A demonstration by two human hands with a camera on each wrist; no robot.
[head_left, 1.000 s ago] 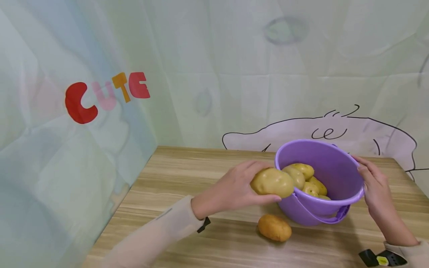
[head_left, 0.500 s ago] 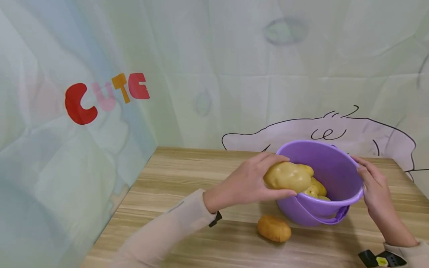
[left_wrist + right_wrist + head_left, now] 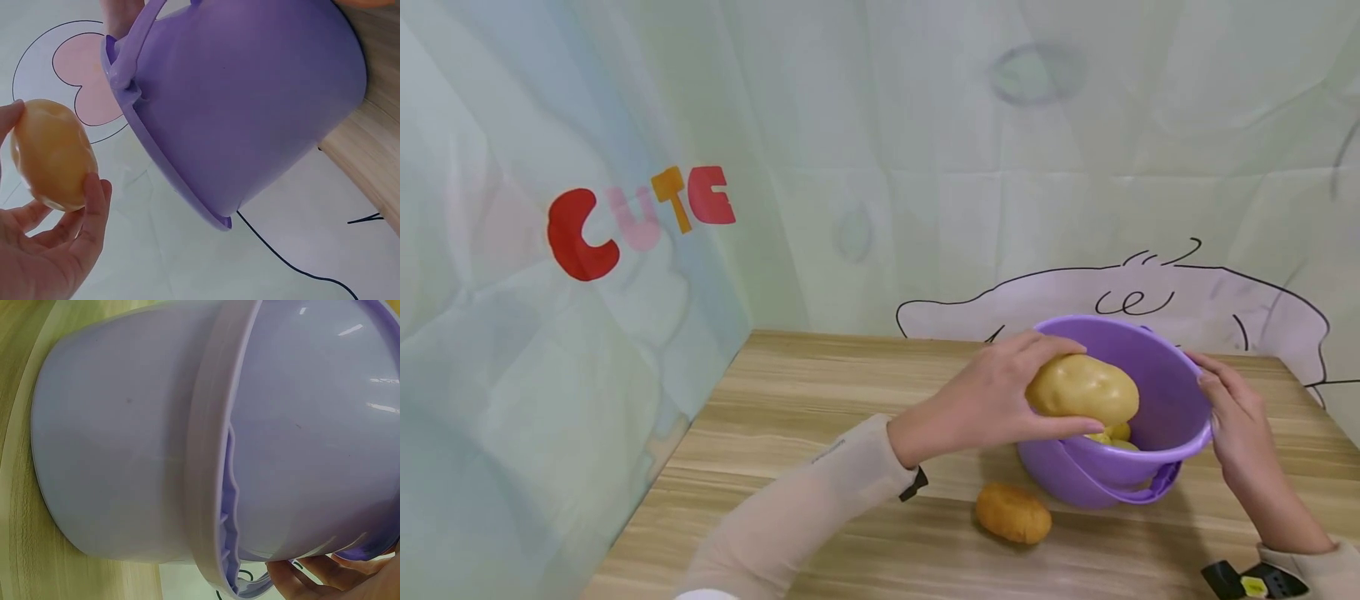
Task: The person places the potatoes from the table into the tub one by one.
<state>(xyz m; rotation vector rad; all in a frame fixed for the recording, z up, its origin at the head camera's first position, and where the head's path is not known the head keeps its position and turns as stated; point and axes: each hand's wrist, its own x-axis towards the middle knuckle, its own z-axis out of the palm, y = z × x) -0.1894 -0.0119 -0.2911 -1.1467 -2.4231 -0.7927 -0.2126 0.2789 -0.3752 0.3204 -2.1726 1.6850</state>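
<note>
My left hand [image 3: 1000, 396] grips a large pale yellow potato [image 3: 1086, 390] between thumb and fingers, over the opening of a purple bucket [image 3: 1067, 475]. In the left wrist view the same potato [image 3: 53, 153] shows beyond the bucket's rim, pinched by the fingertips. My right hand [image 3: 1243, 417] holds the bucket's right rim, thumb at the edge; the right wrist view shows its fingers [image 3: 350, 575] against the bucket wall. More yellow potatoes [image 3: 1122, 433] lie inside the bucket, mostly hidden by the held one. A browner potato [image 3: 1013, 513] rests on the table in front of the bucket.
The bucket's handle [image 3: 1150, 492] hangs down on its near side. The wood-grain table [image 3: 820, 375] ends at the back against a printed cloth [image 3: 865, 108], and another cloth side with the letters CUTE [image 3: 583, 237] stands at the left.
My left hand has carried the pale potato rightward, from beside the bucket's left rim to over its opening. My right hand and the bucket have stayed put.
</note>
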